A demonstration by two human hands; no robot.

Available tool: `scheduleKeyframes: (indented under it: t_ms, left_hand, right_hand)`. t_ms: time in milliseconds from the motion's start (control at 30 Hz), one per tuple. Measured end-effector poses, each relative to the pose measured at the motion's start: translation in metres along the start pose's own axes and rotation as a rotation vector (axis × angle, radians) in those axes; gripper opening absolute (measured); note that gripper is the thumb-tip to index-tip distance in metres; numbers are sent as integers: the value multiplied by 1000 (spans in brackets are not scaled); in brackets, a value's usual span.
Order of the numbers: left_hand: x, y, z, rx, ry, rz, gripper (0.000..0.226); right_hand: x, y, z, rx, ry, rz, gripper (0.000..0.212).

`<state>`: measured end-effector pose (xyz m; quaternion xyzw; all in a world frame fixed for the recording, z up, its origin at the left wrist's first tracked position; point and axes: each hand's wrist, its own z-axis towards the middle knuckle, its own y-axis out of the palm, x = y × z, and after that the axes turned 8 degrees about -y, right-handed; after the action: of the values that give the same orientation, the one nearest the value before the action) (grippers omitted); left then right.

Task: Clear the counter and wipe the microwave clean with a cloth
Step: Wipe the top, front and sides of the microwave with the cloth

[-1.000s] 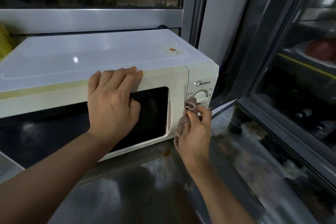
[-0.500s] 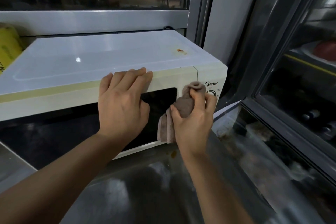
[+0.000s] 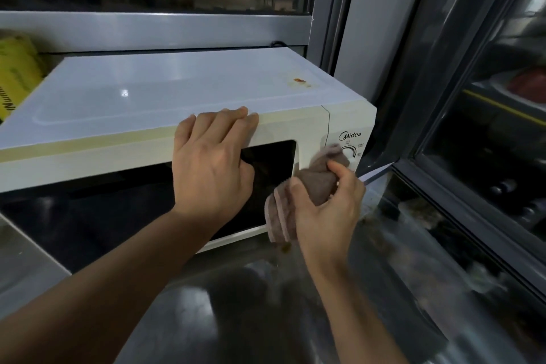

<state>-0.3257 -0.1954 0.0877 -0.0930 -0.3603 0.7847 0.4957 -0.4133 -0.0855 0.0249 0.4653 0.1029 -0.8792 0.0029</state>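
Observation:
A cream-white microwave [image 3: 153, 97] with a dark door window stands on a steel counter [image 3: 236, 304]. My left hand [image 3: 212, 165] rests flat against the door's top edge, fingers straight and reaching onto the upper rim. My right hand [image 3: 328, 207] grips a bunched brownish-pink cloth [image 3: 313, 183]. The cloth's tip touches the control panel beside the upper dial [image 3: 350, 152]. Its loose folded end hangs down in front of the door's right edge. A small orange stain [image 3: 298, 80] marks the microwave's top near its right rear corner.
A yellow roll or package [image 3: 16, 80] sits left of the microwave at the back. A dark glass-fronted cabinet [image 3: 487, 127] stands close on the right with items inside. A window ledge [image 3: 147, 29] runs behind the microwave. The counter shines wet with brown specks near the cabinet.
My right hand rose with the cloth from the lower panel to beside the top dial, then shifted slightly right. The left hand stays on the door's top edge. The camera drifted a little.

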Motion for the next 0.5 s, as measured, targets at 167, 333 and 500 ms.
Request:
scheduleKeyframes:
  t_ms: [167, 333, 500]
  left_hand:
    - [0, -2, 1, -9, 9, -13, 61]
    - [-2, 1, 2, 14, 24, -11, 60]
    - [-6, 4, 1, 38, 45, 8, 61]
  right_hand:
    - [-25, -1, 31, -126, -144, -137, 73]
    - [-13, 20, 24, 6, -191, -144, 59]
    - [32, 39, -24, 137, -29, -126, 53]
